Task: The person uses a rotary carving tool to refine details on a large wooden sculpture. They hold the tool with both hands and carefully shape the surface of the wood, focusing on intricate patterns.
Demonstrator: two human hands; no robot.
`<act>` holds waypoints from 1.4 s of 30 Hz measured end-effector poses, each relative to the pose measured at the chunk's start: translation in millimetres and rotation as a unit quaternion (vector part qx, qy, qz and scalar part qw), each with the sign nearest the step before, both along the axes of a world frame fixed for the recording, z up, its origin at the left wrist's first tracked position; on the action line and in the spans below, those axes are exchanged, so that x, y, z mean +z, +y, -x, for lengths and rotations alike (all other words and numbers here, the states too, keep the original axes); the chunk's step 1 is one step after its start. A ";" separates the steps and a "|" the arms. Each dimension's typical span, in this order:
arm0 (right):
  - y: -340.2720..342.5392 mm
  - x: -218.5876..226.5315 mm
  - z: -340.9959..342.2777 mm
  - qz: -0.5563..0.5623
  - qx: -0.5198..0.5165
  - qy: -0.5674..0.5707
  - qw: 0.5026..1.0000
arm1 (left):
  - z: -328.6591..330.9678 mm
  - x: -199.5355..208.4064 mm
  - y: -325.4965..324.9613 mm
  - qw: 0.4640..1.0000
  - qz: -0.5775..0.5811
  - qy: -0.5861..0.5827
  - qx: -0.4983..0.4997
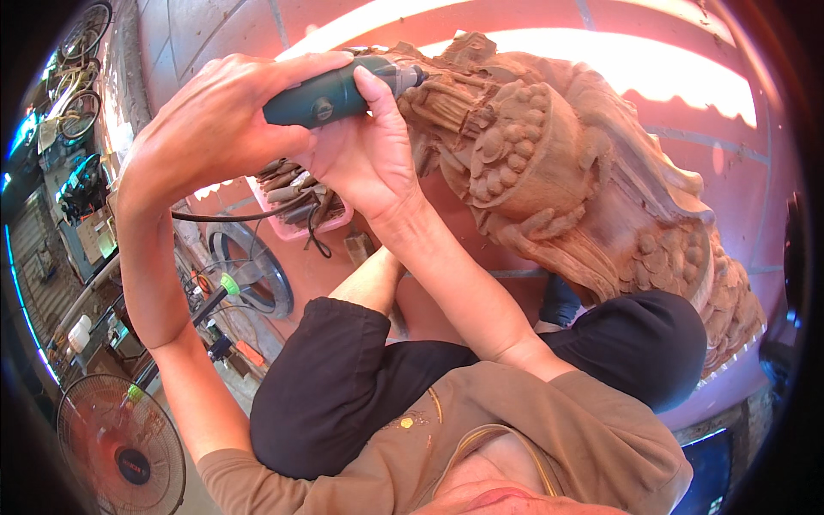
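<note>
A dark green rotary tool (313, 101) is held between both my hands near the top of the view. My left hand (210, 112) wraps over its rear and far side, thumb and fingers closed around the body. From below, my right hand (365, 159) grips it near the front, with the thumb pressed on the casing. The grey nose of the tool points right, against or very close to a large brown wooden carving (592, 172). Its bit is too small to make out. The carving lies on its side, with round bead-like shapes in a bowl form and deep folds.
A pink basket (313, 225) of carving tools stands on the red tiled floor (730, 184), with a black cord (245, 216) passing above it. A wheel (249, 270) and a standing fan (120, 446) are at left. My bent legs (322, 386) lie close below the carving.
</note>
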State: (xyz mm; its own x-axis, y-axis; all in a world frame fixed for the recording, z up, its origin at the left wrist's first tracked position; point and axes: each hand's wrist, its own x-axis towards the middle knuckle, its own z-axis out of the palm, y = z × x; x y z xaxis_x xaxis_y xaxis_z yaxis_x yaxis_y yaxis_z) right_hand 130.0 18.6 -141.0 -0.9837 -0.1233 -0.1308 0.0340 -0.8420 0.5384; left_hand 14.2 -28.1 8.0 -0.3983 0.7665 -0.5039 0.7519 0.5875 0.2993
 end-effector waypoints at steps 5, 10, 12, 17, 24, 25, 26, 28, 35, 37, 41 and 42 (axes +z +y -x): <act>-2.3 -0.8 -0.1 0.016 0.001 0.008 1.000 | -1.4 10.5 6.9 0.996 0.084 -0.018 0.020; -5.9 7.0 -3.5 0.018 0.017 0.000 1.000 | -3.6 15.9 -0.2 0.997 0.071 -0.026 0.015; -7.4 7.8 -3.3 0.020 0.021 -0.001 1.000 | -5.4 17.1 -2.1 0.996 0.080 -0.017 0.024; -11.0 9.1 -2.9 0.017 0.030 -0.001 0.999 | -9.3 20.4 -7.0 0.995 0.093 -0.012 0.043; -11.2 10.4 -5.1 0.002 0.033 0.000 0.999 | -11.7 20.1 -11.0 0.995 0.095 -0.007 0.039; -12.0 9.7 -5.5 -0.001 0.033 0.003 0.999 | -11.5 20.4 -11.7 0.995 0.097 -0.005 0.037; -12.8 9.4 -5.7 -0.005 0.033 0.006 0.999 | -11.9 21.8 -12.1 0.995 0.095 -0.003 0.038; -15.3 11.7 -7.8 0.006 0.034 0.013 0.999 | -14.0 24.7 -10.4 0.995 0.090 -0.003 0.037; -18.6 25.8 -11.3 0.017 0.043 0.029 0.999 | -21.9 43.4 -24.3 0.995 0.081 0.001 0.061; -21.1 23.5 -11.2 0.011 0.044 0.033 0.998 | -20.6 41.0 -25.5 0.995 0.088 0.006 0.055; -18.3 13.7 -10.7 -0.021 0.039 0.023 0.999 | -15.9 27.2 -25.6 0.997 0.066 -0.015 0.047; -18.1 13.5 -9.8 -0.025 0.041 0.026 0.999 | -15.3 25.8 -26.8 0.997 0.062 -0.014 0.045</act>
